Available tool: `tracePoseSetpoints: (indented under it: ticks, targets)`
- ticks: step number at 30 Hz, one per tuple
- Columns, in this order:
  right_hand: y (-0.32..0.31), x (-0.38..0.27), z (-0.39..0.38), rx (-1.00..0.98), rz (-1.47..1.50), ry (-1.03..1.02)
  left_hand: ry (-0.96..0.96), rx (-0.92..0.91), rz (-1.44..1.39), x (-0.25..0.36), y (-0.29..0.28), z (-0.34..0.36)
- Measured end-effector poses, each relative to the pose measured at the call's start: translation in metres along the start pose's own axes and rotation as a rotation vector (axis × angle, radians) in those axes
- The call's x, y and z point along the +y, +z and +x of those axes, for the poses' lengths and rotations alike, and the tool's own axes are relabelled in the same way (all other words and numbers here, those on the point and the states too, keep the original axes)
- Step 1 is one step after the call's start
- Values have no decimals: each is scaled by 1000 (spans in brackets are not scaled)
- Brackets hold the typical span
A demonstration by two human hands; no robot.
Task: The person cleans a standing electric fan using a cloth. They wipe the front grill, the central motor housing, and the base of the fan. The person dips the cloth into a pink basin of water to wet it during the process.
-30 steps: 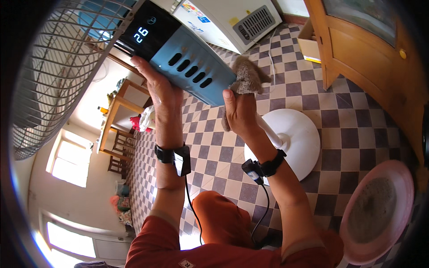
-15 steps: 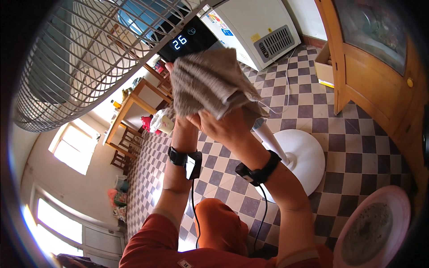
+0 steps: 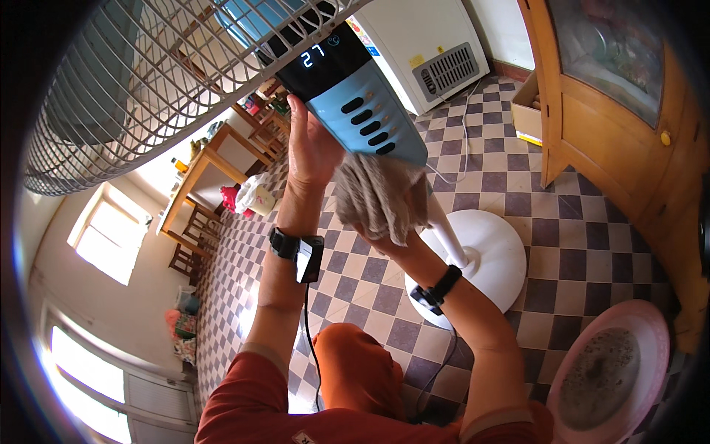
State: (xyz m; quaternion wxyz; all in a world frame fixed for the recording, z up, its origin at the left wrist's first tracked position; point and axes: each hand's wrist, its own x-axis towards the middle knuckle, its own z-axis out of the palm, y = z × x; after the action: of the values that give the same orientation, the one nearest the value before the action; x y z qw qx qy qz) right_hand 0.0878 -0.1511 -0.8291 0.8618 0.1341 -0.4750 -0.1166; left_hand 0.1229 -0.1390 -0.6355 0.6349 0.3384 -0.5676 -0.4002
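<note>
A floor fan's control housing [image 3: 366, 111], blue with a black top and several dark buttons, tilts in front of me; lit digits show on its display. My left hand [image 3: 316, 148] holds its left edge, thumb up along the side and fingers hidden behind it. Bunched in my right hand [image 3: 386, 243] is a grey-brown cloth [image 3: 381, 194], pressed against the housing's lower end; it covers most of my fingers. The fan's wire guard [image 3: 170, 81] spreads across the upper left. Below the housing, a white pole [image 3: 446, 235] runs to a round white base [image 3: 492, 259].
A pink basin [image 3: 651, 348] of murky, sudsy water stands at lower right. The wooden cabinet [image 3: 614, 111] rises on the right, beside a cardboard box [image 3: 526, 111]. Behind is a white appliance [image 3: 421, 37] with a trailing cord. A wooden table [image 3: 196, 181] is at left on the checkered floor.
The cloth has moved down off the front of the housing with my right hand, uncovering the buttons. My left hand now shows at the housing's edge. The display digits have changed.
</note>
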Motion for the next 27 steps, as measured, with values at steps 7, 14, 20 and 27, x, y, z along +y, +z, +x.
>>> tracePoseSetpoints:
  ticks: [7,14,20,27]
  targets:
    - [29,27,48,116,3064,1057,-152,-101,-151,6,-28,-4]
    - [24,36,15,-63,3159,944,-14,94,84,2,1,-5]
    - [66,26,43,7,3006,1143,-37,81,-32,-3,-6,-2]
    - [58,30,34,-13,2845,909,-84,63,-50,1,1,-3]
